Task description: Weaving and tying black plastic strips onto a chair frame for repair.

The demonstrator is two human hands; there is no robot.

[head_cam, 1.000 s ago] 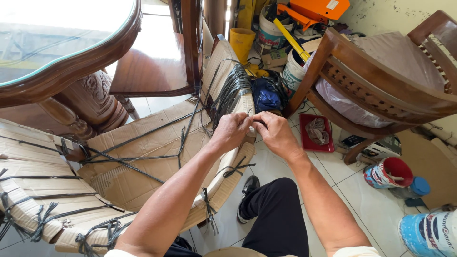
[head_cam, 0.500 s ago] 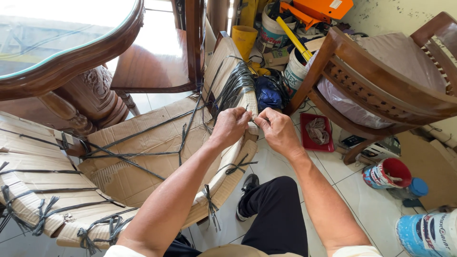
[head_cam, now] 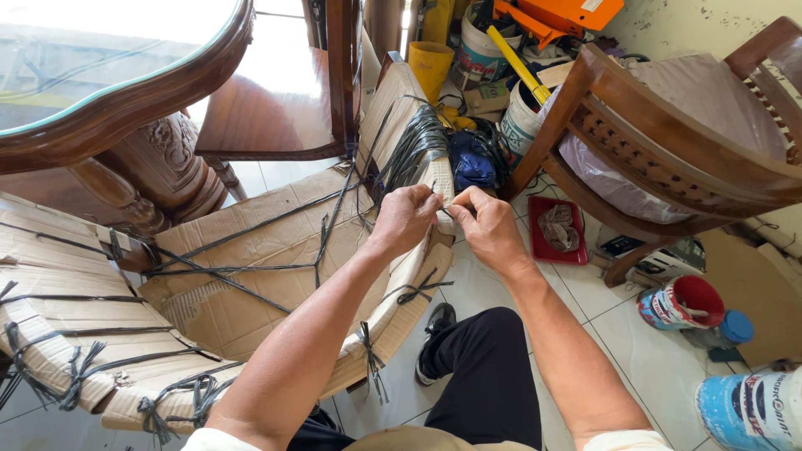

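My left hand (head_cam: 407, 219) and right hand (head_cam: 489, 227) are both pinched tight on the black strap (head_cam: 418, 150) at the top edge of the cardboard-wrapped chair (head_cam: 251, 284) leaning in front of me. If my fingers slip, I think the strap could slacken and the cardboard shift. Around me: tiled floor (head_cam: 601, 326), a glass-topped table (head_cam: 109, 75), a wooden chair (head_cam: 668, 142), paint cans (head_cam: 681, 302).

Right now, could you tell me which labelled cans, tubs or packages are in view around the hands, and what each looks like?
Paint can: floor, right; round, open, red inside, printed label.
Blue can: bottom right corner; blue and white label.
White bucket: top centre; blue-green printed band.
Orange box: top; flat, white sticker.
Cardboard wrapping: under both hands; plain brown, black straps.
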